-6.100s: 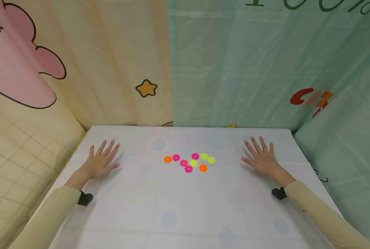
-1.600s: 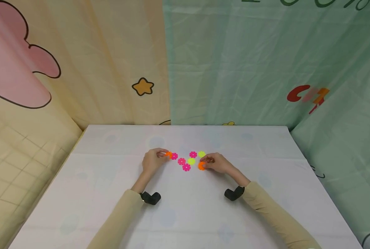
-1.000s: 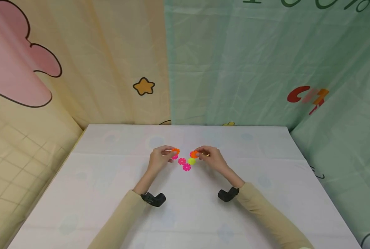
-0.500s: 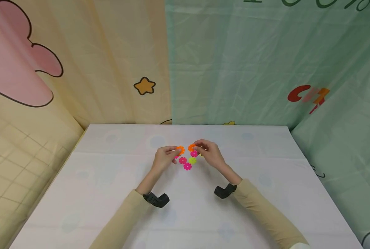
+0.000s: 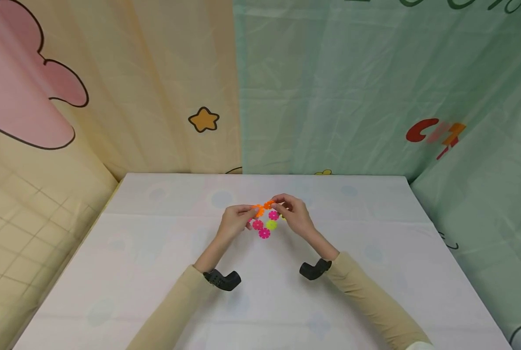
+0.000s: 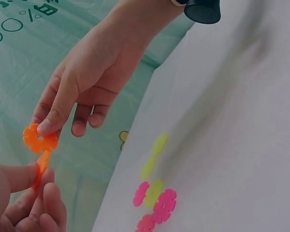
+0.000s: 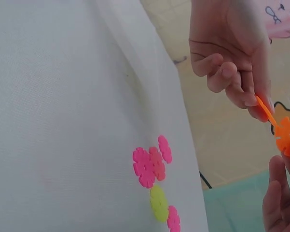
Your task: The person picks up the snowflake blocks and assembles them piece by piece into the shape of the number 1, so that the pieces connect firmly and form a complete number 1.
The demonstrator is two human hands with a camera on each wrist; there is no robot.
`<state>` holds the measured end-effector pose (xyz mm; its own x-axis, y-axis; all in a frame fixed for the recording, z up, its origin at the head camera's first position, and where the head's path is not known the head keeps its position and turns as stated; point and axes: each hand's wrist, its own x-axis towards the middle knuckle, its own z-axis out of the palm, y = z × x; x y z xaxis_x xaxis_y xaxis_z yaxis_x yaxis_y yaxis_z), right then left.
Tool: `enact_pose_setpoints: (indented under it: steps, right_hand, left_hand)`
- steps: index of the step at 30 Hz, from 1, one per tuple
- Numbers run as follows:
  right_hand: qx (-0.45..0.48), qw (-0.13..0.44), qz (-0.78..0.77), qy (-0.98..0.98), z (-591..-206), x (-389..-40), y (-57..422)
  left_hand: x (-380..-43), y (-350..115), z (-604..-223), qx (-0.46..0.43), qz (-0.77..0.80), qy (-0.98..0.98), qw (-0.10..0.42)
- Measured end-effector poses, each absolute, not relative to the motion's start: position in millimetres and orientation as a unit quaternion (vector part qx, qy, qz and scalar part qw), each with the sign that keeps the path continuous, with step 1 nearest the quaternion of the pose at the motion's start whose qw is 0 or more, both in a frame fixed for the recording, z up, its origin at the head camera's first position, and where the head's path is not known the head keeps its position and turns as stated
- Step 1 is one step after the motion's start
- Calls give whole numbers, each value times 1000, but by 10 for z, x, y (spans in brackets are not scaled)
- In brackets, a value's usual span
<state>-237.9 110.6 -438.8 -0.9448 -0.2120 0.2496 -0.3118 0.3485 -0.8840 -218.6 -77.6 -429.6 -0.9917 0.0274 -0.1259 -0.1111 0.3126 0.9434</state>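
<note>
Two orange notched snowflake discs meet edge to edge above the table, set at an angle to each other. My left hand (image 5: 233, 222) pinches one orange disc (image 6: 43, 162) between thumb and fingers. With thumb and forefinger, my right hand (image 5: 297, 216) holds the other orange disc (image 7: 286, 134). Their rims touch or overlap at the slots in both wrist views. Below the hands lie more discs of the same kind: a pink disc (image 5: 273, 215), a yellow-green disc (image 5: 271, 224) and several others. In the head view, my hands partly cover the outer ones.
The loose discs lie flat in a small cluster on the white-covered table (image 5: 260, 291), toward its far edge. Printed curtains (image 5: 352, 97) hang behind and beside the table. A black wrist camera (image 5: 223, 280) sits under the left wrist, another black camera (image 5: 314, 270) under the right.
From lying flat on the table, the two orange discs have been picked up, one by each hand. The hands have moved inward and brought the discs together over the cluster.
</note>
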Motion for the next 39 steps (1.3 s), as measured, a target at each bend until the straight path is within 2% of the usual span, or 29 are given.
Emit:
enact_pose_setpoints:
  steps: [9,24,39]
  right_hand:
    - [163,37,542,-824,-4049,-2163,1046]
    - [172,35,548,-818,-4091,-2142,1043]
    - [174,43,564,-806,-4148,-2129,1026]
  left_hand:
    - [-2208,-767,-4284,-17,589,806,57]
    - [-2226,-734,-4302,-36,601,795,74]
    - [-2228,-698,-4343,-54,604,792,65]
